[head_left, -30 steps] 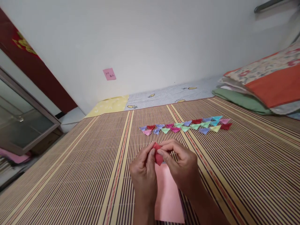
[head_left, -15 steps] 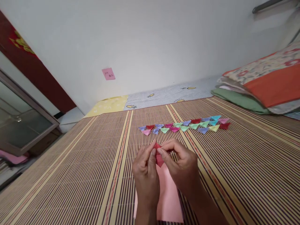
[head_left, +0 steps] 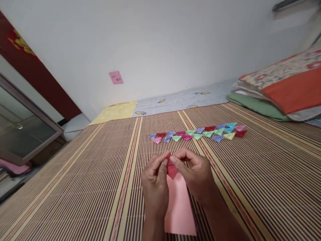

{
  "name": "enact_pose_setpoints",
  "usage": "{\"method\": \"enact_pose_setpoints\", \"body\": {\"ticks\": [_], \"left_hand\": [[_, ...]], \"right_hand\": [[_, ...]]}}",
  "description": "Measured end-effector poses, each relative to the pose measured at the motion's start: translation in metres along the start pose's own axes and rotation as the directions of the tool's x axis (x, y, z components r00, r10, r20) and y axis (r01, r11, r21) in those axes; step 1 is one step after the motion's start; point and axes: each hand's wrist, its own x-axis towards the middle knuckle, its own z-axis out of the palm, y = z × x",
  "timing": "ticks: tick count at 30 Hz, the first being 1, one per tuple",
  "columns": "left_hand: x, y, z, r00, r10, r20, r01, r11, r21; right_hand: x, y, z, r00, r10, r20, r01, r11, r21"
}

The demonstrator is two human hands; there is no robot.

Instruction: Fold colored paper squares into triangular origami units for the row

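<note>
Between my two hands is a small piece of folded red paper (head_left: 172,171), its pointed end hanging downward. My left hand (head_left: 155,175) pinches its left side between thumb and fingers. From the other side my right hand (head_left: 194,170) grips the upper right part, thumb pressed on the front. Fingers cover much of the paper's upper edge. Under the hands a pink sheet (head_left: 180,207) lies on the striped mat, partly hidden by my left wrist. Beyond them, two rows of small folded paper triangles (head_left: 187,137) in several colours lie on the mat.
The striped bamboo mat (head_left: 82,187) reaches back to a checked cloth (head_left: 173,100) and a yellow cloth (head_left: 116,112) along the wall. Folded bedding (head_left: 288,90) is stacked at the right. A pink note (head_left: 115,77) is on the wall. A glass-panelled frame (head_left: 22,124) stands left.
My right thumb and fingers have shifted slightly along the red paper, and more of its lower point shows. Both hands stay closed on it above the pink sheet.
</note>
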Motion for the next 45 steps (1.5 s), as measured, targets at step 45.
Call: {"method": "enact_pose_setpoints", "body": {"ticks": [45], "left_hand": [[0.0, -0.008, -0.001, 0.978, -0.143, -0.153, 0.139, 0.99, -0.038]], "right_hand": [[0.002, 0.003, -0.008, 0.985, 0.081, 0.151, -0.074, 0.996, -0.054]]}}
